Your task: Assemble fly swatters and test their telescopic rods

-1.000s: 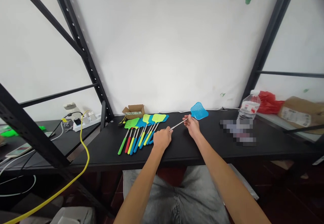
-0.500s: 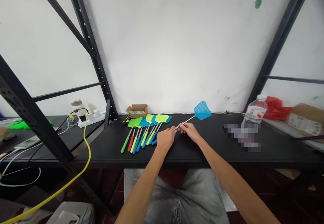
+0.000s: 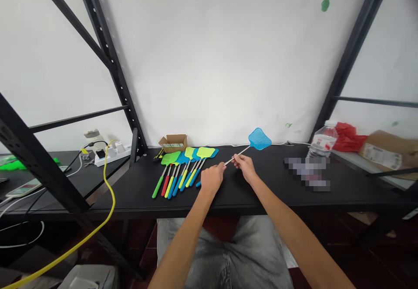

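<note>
- Head view, far left: white power strip (image 3: 118,154) sits on the black side surface; a yellow cable (image 3: 111,202) runs down past a black metal upright (image 3: 122,90).
- Black desk (image 3: 274,186) lies before a white wall (image 3: 222,62); an opened carton (image 3: 178,139) is at its back.
- Row of fly swatters (image 3: 183,178), colours mixed, lies side by side, handles towards me, heads overlapping near the carton.
- My left hand (image 3: 212,178) is wrapped around the handle of the blue swatter (image 3: 260,139), right of the row.
- Its long axis slants from handle butt, near left, to head, far right; head points towards wall and right. Handle-to-desk contact: cannot tell.
- My right hand (image 3: 244,165) pinches its metal shaft.
- Clear bottle (image 3: 323,141) stands upright; red bag (image 3: 349,137) and brown package (image 3: 392,151) lie beyond.
</note>
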Tool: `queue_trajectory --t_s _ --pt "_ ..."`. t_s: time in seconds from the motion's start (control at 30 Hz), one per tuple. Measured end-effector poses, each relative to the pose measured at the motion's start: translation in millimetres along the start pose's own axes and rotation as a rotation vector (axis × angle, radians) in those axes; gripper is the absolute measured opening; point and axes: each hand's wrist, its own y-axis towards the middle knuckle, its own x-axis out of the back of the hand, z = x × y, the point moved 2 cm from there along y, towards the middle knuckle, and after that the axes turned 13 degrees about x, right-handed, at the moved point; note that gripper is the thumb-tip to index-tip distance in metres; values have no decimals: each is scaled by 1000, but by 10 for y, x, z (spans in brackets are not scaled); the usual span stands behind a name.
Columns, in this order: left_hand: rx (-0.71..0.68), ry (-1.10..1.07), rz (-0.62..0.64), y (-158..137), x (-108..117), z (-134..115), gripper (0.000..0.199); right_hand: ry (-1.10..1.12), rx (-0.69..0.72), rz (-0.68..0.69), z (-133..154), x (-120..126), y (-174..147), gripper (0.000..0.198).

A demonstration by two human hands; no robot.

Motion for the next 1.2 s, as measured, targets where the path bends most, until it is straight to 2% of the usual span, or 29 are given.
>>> queue_trajectory --t_s 0.43,0.8,1.0,1.2 --pt "-10 35 -54 16 -27 -13 37 -80 90 -184 38 44 3 42" --pt "-21 4 -261 41 -11 33 32 -30 80 -213 14 48 15 40" --pt "-19 -8 -287 80 18 111 31 -12 74 -238 -12 59 23 39" --pt "-84 6 -303 184 21 193 29 24 65 -278 2 82 31 37"
